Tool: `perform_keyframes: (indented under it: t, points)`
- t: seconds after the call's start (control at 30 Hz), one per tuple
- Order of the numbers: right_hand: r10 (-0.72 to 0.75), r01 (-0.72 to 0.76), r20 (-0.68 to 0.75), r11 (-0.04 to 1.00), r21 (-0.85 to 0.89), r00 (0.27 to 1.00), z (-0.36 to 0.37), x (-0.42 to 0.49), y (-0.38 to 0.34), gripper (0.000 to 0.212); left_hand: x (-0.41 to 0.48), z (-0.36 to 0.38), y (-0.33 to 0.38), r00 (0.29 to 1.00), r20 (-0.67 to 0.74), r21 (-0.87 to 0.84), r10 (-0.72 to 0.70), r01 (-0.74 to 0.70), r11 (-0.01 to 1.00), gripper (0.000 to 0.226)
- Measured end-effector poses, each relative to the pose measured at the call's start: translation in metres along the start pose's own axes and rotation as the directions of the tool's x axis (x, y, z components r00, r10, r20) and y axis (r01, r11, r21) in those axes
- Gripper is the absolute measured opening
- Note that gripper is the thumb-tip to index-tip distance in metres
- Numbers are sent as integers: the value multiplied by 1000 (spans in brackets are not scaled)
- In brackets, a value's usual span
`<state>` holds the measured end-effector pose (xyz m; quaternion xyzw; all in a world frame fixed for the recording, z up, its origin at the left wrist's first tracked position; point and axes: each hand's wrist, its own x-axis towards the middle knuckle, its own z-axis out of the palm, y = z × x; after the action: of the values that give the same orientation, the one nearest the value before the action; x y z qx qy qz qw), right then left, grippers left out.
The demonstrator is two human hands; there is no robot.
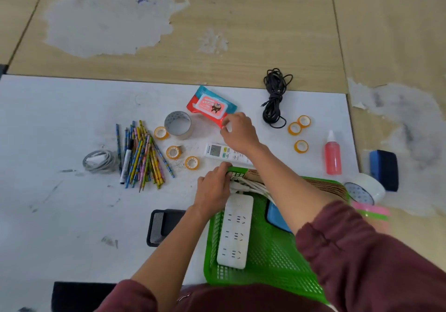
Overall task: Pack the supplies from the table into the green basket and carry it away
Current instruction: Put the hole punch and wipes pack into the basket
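I'm seeing the green basket (277,261) sitting near, holding a white power strip (235,232); pencils (144,152) and wipes pack (210,104) lying beyond.

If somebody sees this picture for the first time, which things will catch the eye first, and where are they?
The bright green basket at the near edge stands out first, with a white power strip lying along its left side. The left hand grips the basket's far left corner, while the right hand pinches the near corner of the red wipes pack at the middle of the table. A bundle of colourful pencils lies to the left.
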<state>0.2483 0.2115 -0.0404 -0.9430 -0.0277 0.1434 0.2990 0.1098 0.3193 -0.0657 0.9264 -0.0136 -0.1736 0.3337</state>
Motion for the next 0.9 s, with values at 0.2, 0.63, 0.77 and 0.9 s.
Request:
perform_keyframes:
  t: [0.2,0.63,0.77,0.9]
  points:
    - [53,-27,143,984,-174,988,21,50,-9,72,0,3,-2,999,-21,30,-36,36,999,16]
    - [31,-5,48,882,-472,998,41,77,-3,60,0,4,0,999,-46,116,-17,23,993,18]
    - [185,-144,70,909,-391,980,31,73,-2,100,-1,5,-1,999,-46,137,-20,26,990,16]
    - [293,-231,95,883,-409,951,20,52,4,91,-2,4,0,999,-52,162,-4,12,987,15]
